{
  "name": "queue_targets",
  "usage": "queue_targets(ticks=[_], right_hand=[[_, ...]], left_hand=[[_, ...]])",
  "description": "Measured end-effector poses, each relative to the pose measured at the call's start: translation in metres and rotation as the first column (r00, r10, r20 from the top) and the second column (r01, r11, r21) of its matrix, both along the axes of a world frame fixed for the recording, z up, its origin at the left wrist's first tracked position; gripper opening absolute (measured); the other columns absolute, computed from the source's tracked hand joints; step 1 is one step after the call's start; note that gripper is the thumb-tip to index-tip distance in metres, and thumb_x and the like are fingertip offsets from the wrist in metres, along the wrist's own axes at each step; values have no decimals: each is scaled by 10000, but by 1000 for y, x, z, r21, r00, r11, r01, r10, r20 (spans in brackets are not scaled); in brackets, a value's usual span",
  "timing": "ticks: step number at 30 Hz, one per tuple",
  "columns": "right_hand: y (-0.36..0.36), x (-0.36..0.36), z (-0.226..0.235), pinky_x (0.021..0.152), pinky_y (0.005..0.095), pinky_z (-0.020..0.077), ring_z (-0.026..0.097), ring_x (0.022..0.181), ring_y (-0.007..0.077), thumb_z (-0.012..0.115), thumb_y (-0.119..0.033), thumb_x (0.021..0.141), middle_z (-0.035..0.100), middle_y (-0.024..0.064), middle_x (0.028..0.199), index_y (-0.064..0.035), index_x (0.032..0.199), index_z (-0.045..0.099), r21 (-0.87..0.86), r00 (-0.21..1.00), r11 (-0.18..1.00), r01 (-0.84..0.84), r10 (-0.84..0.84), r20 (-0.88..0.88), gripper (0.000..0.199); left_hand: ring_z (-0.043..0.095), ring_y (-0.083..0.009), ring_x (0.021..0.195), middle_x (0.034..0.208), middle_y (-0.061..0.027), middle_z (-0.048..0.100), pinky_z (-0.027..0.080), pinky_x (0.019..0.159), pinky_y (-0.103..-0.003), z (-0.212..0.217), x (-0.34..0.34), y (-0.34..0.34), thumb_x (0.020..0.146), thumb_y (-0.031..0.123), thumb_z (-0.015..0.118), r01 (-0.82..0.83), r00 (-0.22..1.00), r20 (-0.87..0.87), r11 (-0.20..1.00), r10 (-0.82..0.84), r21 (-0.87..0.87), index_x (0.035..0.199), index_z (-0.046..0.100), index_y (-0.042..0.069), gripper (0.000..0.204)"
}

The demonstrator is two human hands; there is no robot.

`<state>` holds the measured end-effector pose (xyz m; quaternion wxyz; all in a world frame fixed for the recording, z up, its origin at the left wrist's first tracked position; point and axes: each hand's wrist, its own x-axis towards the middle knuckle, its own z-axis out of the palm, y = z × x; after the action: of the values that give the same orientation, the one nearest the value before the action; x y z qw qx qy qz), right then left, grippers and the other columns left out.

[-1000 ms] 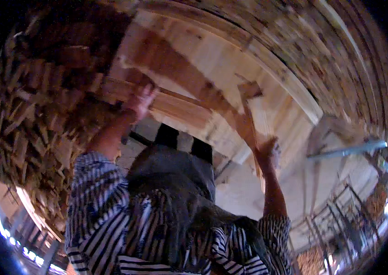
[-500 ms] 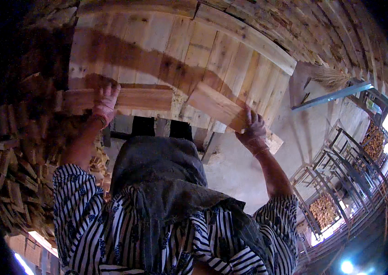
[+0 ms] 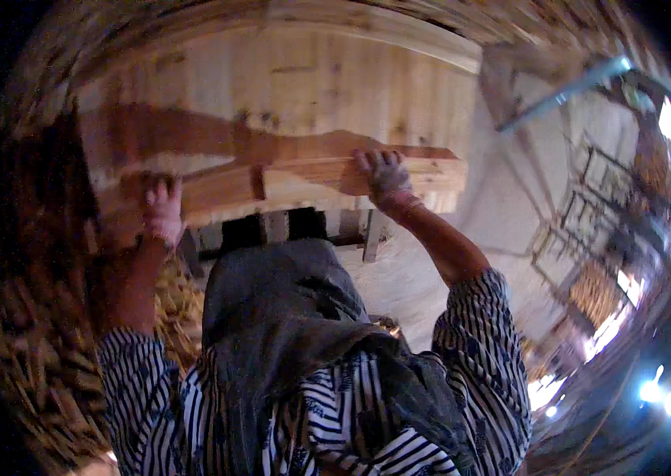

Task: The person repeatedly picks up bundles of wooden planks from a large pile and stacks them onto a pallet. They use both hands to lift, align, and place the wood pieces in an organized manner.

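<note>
On the plank tabletop (image 3: 335,87), our right hand (image 3: 388,176) is holding 1 near-edge board (image 3: 315,178). Our left hand (image 3: 163,208) is touching another board (image 3: 223,187); we cannot tell its grip.

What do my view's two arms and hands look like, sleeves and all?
The left sleeve and right sleeve match: loose cloth with dark and white stripes, ending near the elbows. Below them, the left forearm and right forearm are uncovered. The left hand and right hand are too blurred to tell any thin covering or wristband.
</note>
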<state>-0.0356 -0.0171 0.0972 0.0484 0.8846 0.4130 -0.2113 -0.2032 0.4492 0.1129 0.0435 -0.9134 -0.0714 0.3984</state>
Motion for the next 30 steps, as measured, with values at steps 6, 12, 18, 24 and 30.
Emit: queue_targets(ticks=[6, 12, 18, 24, 30], right_hand=[[-23, 9, -4, 937, 482, 449, 565, 1112, 345, 718, -259, 746, 560, 128, 1255, -197, 1476, 417, 19, 997, 999, 33, -34, 65, 793], [3, 11, 102, 920, 482, 475, 574, 1125, 388, 759, -299, 712, 596, 151, 1223, -150, 1358, 482, 152, 889, 908, 390, -328, -321, 718], [58, 26, 148, 1141, 372, 341, 374, 1409, 267, 751, -188, 841, 410, 202, 1522, 38, 1531, 242, 246, 340, 621, 744, -35, -940, 886], [127, 4, 202, 1040, 394, 439, 551, 1218, 237, 658, -320, 926, 582, 100, 1322, 14, 1428, 456, 268, 125, 492, 829, 303, -945, 636], [178, -12, 265, 983, 373, 465, 528, 1176, 231, 669, -289, 907, 508, 87, 1341, -22, 1450, 375, 492, 120, 703, 514, 509, -852, 673]], left_hand=[[344, -441, 1357, 1532, -197, 316, 328, 1126, -519, -18, 6, -17, 676, 275, 868, -9, 998, -67, 1000, 11, 29, 1504, 326, 89, 1007], [415, -359, 1334, 1464, -175, 435, 373, 1101, -479, 42, 31, -50, 743, 438, 793, -152, 988, -65, 976, 143, -155, 1490, 390, 109, 911], [442, -374, 1366, 1472, -206, 476, 372, 1115, -439, 158, 49, -163, 772, 600, 738, -763, 641, -533, 377, 553, -525, 1502, 391, 62, 971], [423, -393, 1386, 1501, -303, 388, 384, 1130, -428, 163, 16, -262, 641, 557, 861, -467, 532, -47, 246, 845, -849, 1564, 67, -3, 1339], [570, -351, 1237, 1312, -245, 587, 458, 1047, -404, 258, 4, -247, 686, 427, 846, -489, -62, -14, -42, 998, -871, 1513, 233, 35, 1101]])
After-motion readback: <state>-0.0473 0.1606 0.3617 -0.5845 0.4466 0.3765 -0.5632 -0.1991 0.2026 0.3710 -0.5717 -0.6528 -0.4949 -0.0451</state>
